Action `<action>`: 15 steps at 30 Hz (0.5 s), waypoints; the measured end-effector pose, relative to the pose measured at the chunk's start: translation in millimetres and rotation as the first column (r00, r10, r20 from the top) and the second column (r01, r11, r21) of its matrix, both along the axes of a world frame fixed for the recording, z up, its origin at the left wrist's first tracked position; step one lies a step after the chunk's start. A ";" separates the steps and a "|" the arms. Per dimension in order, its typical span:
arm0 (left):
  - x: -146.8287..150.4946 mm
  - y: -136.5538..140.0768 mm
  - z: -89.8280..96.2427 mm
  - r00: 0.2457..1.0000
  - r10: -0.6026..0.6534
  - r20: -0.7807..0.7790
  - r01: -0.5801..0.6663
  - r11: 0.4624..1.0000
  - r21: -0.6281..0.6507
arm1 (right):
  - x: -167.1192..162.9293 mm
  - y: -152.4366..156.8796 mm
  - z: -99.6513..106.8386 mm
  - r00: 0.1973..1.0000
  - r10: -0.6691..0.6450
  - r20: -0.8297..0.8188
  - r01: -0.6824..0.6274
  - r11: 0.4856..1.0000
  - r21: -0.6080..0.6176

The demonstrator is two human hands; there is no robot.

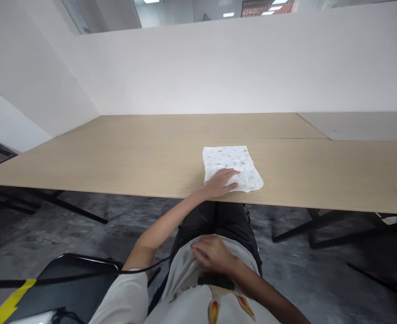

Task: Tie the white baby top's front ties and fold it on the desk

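A white cloth (227, 156) with a small printed pattern lies spread near the front edge of the wooden table. It looks like a handkerchief or small towel; which one I cannot tell. Resting on its lower part is my left hand (221, 182), palm down, fingers stretched out and thumb apart. The cloth is under the hand, not gripped. My right hand (213, 253) is held in front of my belly, below the table edge, with its fingers curled in. Nothing shows in it, and its palm side is hidden.
The long wooden table (144, 157) reaches back to a white wall (198, 72). A grey panel (367, 126) adjoins it at the back right. Black table legs (319, 225) stand below. A dark chair (66, 288) is at my left, crossed by a black cable (83, 275) with yellow tape.
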State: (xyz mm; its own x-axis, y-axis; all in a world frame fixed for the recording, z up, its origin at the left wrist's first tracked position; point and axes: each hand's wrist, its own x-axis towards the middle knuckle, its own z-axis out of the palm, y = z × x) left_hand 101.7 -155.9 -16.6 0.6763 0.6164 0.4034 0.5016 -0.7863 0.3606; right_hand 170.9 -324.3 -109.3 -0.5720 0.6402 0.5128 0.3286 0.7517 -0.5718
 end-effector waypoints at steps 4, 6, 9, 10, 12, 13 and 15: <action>-68.5 -16.4 -5.0 0.991 0.122 0.060 -0.126 0.990 0.056 | 90.9 39.8 40.9 0.866 -0.471 -0.170 0.482 0.875 0.035; -92.6 -19.0 -9.7 0.988 0.147 0.044 -0.150 0.987 0.063 | 136.8 65.1 54.8 0.706 -0.700 -0.107 0.708 0.701 0.083; -103.7 -14.9 -15.9 0.990 0.139 0.008 -0.139 0.988 0.062 | 181.2 99.8 65.3 0.656 -0.752 0.067 0.735 0.657 0.171; -101.7 -11.9 -17.1 0.992 0.128 -0.002 -0.127 0.990 0.059 | 188.3 109.5 66.4 0.682 -0.722 0.113 0.698 0.690 0.191; -93.5 -5.0 -18.3 0.993 0.112 -0.023 -0.110 0.992 0.054 | 193.9 125.4 65.7 0.748 -0.642 0.168 0.609 0.765 0.211; -89.2 -1.8 -18.4 0.993 0.109 -0.037 -0.107 0.993 0.057 | 193.9 131.2 64.7 0.776 -0.605 0.178 0.570 0.794 0.211; -83.0 2.1 -17.7 0.991 0.112 -0.071 -0.107 0.991 0.076 | 192.2 137.8 62.7 0.814 -0.555 0.171 0.523 0.828 0.201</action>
State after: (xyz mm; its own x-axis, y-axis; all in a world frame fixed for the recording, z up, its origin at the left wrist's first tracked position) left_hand 18.7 -153.8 -34.3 0.6361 0.6598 0.4001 0.6096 -0.7476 0.2637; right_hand 363.1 -186.5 -46.6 -0.2606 0.8098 0.5257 0.8055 0.4826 -0.3440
